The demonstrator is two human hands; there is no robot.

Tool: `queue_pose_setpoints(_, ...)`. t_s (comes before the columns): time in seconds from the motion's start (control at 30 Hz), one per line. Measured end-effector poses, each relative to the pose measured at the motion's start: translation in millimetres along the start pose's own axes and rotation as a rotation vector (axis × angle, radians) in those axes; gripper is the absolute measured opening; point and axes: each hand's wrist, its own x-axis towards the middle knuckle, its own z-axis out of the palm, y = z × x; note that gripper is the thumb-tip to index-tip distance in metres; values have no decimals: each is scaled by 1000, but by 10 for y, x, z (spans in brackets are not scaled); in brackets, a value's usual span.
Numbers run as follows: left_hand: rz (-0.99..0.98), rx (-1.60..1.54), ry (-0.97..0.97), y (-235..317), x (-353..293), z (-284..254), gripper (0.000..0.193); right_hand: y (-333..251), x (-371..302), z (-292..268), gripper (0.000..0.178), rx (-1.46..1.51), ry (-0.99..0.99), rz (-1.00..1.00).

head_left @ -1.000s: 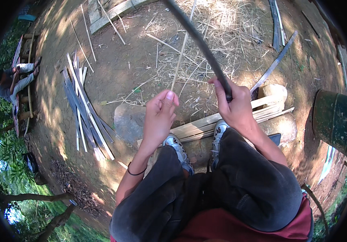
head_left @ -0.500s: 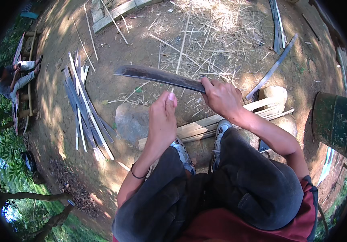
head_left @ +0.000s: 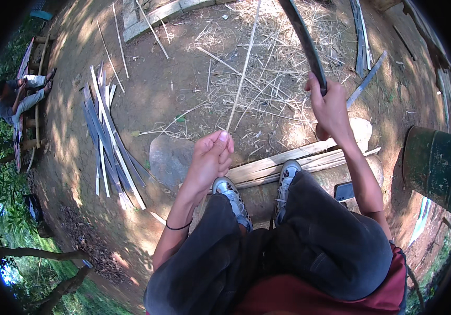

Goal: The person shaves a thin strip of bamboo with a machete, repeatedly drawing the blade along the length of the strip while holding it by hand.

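Note:
My left hand (head_left: pixel 211 159) is closed in front of my knees, pinching a long thin bamboo strip (head_left: pixel 243 68) that runs away from me over the ground. My right hand (head_left: pixel 331 110), off to the right, grips a machete (head_left: pixel 304 39) by its handle. The dark blade points up and away, its tip cut off by the top of the picture, and it is apart from the strip. Below my hands, a bundle of pale split slats (head_left: pixel 272 164) lies across the ground by my shoes.
Shavings (head_left: pixel 288 58) litter the dirt ahead. Dark and pale strips (head_left: pixel 111 142) lie piled at left, near a grey stone (head_left: pixel 170 159). A phone (head_left: pixel 344 191) rests by my right knee. At right stands a green drum (head_left: pixel 429 163); a person (head_left: pixel 18 100) sits far left.
The machete has left the strip: my right hand moved up and right, and the blade swung from pointing left to pointing away. My left hand dropped slightly, still pinching the strip.

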Motion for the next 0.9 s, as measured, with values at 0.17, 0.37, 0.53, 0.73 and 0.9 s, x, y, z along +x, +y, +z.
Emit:
queue_pose_setpoints(0.17, -17, -48, -34, 123, 70, 72, 32, -303, -572, 221, 8, -100, -299, -351)
queue_pose_setpoints(0.37, 230, 299, 344, 23, 47, 239, 28, -362, -667, 430, 18, -339, -366, -493)
queue_pose_setpoints(0.53, 338, 559, 434, -55, 71, 210, 30, -286, -580, 545, 10, -438, -334, -557)
queue_pose_setpoints(0.73, 169, 651, 223, -189, -4, 81, 32, 417, 191, 656, 23, -485, -235, -176)
queue_pose_setpoints(0.9, 182, 596, 56, -403, 53, 108, 33, 708, 561, 215, 30, -344, -93, -61)
